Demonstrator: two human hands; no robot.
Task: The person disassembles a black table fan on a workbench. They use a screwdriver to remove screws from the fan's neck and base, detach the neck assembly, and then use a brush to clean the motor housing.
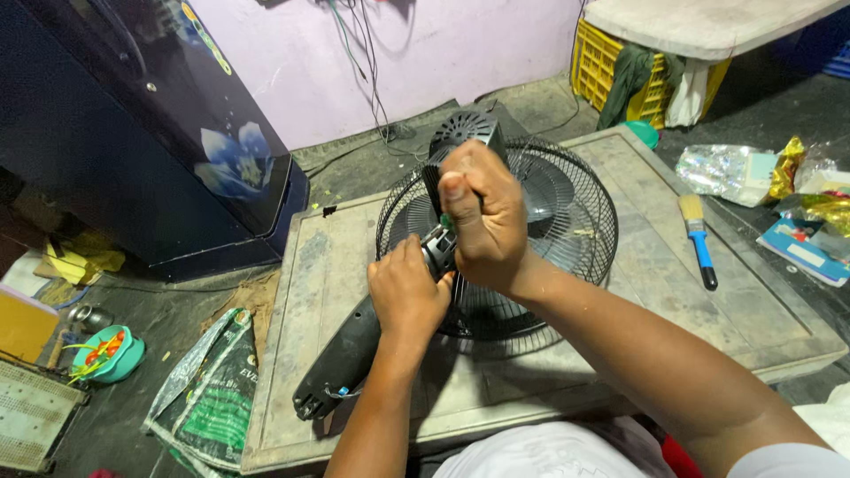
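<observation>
1. In the middle of the frame a black table fan with a round wire grille (567, 221) lies on a grey, dusty wooden board (761, 310). Its grille faces up and its long black plastic stand (341, 363) points to the lower left of the frame.
2. The left hand (405, 296) is closed around the neck of the fan, just where the stand meets the motor part. The fingers are curled and pressed on it.
3. The right hand (482, 217) is above it, made into a fist around a thin tool with a green handle (448, 221). Only a small green piece shows between the fingers; the tip is hidden.
4. The two hands touch, or almost touch, near the centre.
5. At the right of the board lies a paint brush with a blue handle (699, 239), well apart from the hands.
6. At the lower left, on the dark floor, there is a small teal bowl (111, 354) and a green and black plastic bag (212, 389).
7. A yellow plastic crate (602, 62) stands at the upper right.
</observation>
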